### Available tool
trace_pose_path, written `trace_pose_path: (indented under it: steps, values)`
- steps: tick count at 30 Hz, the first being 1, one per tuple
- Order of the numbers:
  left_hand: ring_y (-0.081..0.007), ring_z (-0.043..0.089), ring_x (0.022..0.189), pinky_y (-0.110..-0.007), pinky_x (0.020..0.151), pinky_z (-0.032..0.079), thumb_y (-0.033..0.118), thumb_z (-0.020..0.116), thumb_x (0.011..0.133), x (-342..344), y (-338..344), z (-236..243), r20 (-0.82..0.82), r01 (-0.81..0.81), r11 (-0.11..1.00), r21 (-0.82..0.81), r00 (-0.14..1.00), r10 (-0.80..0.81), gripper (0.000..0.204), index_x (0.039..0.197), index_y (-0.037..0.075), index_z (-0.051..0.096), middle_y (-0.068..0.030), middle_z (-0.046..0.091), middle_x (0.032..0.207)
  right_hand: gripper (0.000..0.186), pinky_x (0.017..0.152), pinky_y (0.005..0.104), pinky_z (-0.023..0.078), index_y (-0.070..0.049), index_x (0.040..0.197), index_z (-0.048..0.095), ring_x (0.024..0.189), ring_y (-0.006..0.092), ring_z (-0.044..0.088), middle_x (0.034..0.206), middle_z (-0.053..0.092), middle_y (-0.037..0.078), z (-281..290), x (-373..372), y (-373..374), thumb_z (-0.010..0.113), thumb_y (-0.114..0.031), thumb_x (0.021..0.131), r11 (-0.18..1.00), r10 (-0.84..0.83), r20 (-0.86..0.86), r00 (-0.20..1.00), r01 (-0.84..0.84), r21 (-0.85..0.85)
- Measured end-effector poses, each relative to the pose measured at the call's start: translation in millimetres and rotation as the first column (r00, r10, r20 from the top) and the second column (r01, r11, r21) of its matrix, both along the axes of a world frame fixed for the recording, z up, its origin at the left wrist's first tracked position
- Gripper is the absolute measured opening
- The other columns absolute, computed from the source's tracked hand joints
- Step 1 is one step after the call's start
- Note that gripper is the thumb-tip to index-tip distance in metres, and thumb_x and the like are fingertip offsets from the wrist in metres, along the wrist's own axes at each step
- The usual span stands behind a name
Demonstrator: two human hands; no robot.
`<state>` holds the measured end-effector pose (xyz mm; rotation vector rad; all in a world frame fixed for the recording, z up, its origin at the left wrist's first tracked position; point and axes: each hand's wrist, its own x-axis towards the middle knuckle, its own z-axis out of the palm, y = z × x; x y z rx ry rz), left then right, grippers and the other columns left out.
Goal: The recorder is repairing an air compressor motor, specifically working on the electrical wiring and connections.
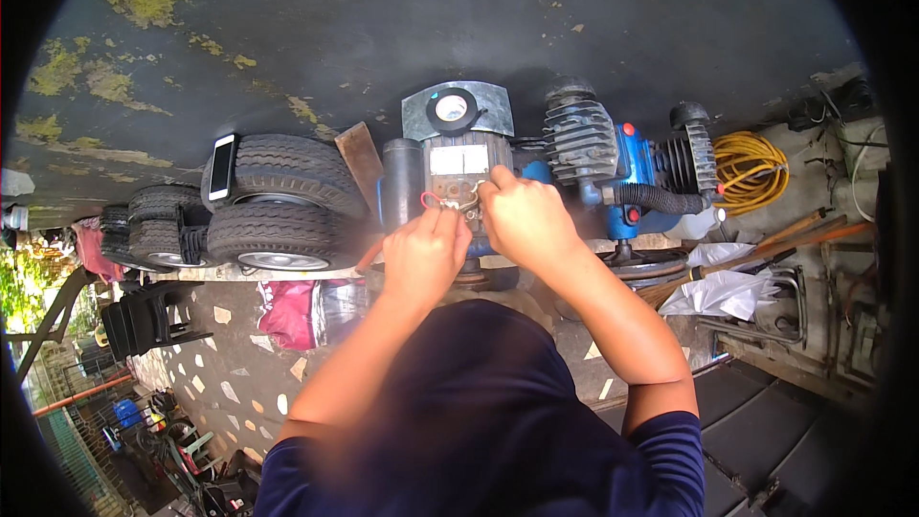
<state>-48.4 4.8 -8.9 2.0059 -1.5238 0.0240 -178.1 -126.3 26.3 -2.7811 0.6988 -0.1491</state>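
Observation:
An electric motor (pixel 466 153) with exposed terminals and short wires (pixel 433 198) sits in the middle, beside a grey cylinder (pixel 402 182). My left hand (pixel 424 257) is closed in a pinch on the wires just below the terminals. My right hand (pixel 529 220) is closed at the terminals' right side; what lies between its fingertips is hidden. A roll of black tape (pixel 465 114) with a white label lies on the metal plate (pixel 496 118) atop the motor.
Stacked tires (pixel 287 158) with a phone (pixel 223 165) stand left. A blue compressor pump (pixel 637 168), coiled yellow hose (pixel 751 148) and broom (pixel 680 282) are right. A dark wall (pixel 364 29) rises behind. Plastic chairs (pixel 134 321) and bags (pixel 297 311) occupy the floor (pixel 225 364).

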Motion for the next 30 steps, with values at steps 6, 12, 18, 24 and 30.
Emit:
trace_pose_path:
  steps: [6,12,18,24,30]
  values:
    - [-0.0334,0.072,0.067,-0.045,0.061,0.058,0.010,0.078,0.090,29,3,5,0.032,0.081,0.996,-0.038,0.996,-0.080,0.010,0.095,0.008,0.070,-0.0103,0.069,0.081,0.018,0.069,0.0434,0.063,-0.004,0.098,0.070,0.088,0.0297,0.077,0.100,0.068,0.011,4,-3,6,0.073,-0.008,0.081,0.996,0.074,0.141,0.987,-0.066,-0.062]
    - [-0.0285,0.069,0.072,-0.042,0.067,0.055,0.014,0.076,0.092,40,17,-8,0.163,0.233,0.972,0.043,0.958,-0.237,0.015,0.100,0.008,0.065,-0.0082,0.063,0.084,0.012,0.069,0.0387,0.062,-0.009,0.097,0.070,0.093,0.0221,0.074,0.102,0.068,0.005,-4,-4,-7,0.068,-0.013,0.086,0.954,0.239,0.084,0.967,-0.218,-0.203]
    - [-0.0273,0.069,0.071,-0.041,0.068,0.052,0.015,0.077,0.091,33,18,-13,0.214,0.253,0.967,0.044,0.943,-0.256,0.016,0.096,0.008,0.063,-0.0075,0.064,0.081,0.010,0.068,0.0376,0.061,-0.008,0.095,0.069,0.092,0.0220,0.073,0.102,0.068,0.005,-10,-6,-12,0.068,-0.013,0.085,0.936,0.278,0.043,0.960,-0.261,-0.235]
    - [-0.0277,0.071,0.076,-0.044,0.074,0.042,0.013,0.074,0.095,11,24,-21,-0.010,0.097,0.995,0.030,0.995,-0.097,0.011,0.096,0.008,0.064,-0.0061,0.073,0.086,0.010,0.070,0.0433,0.060,-0.005,0.095,0.065,0.091,0.0283,0.069,0.101,0.062,0.009,-14,-8,-10,0.071,-0.011,0.089,0.959,0.252,0.065,0.966,-0.240,-0.148]
    - [-0.0276,0.070,0.078,-0.045,0.079,0.039,0.013,0.072,0.097,-8,23,-21,-0.134,-0.047,0.999,-0.009,0.990,0.046,0.009,0.096,0.008,0.065,-0.0076,0.073,0.085,0.014,0.075,0.0474,0.060,0.001,0.096,0.063,0.102,0.0356,0.063,0.111,0.058,0.016,-10,-2,14,0.070,-0.011,0.093,0.994,0.101,0.034,0.994,-0.099,-0.044]
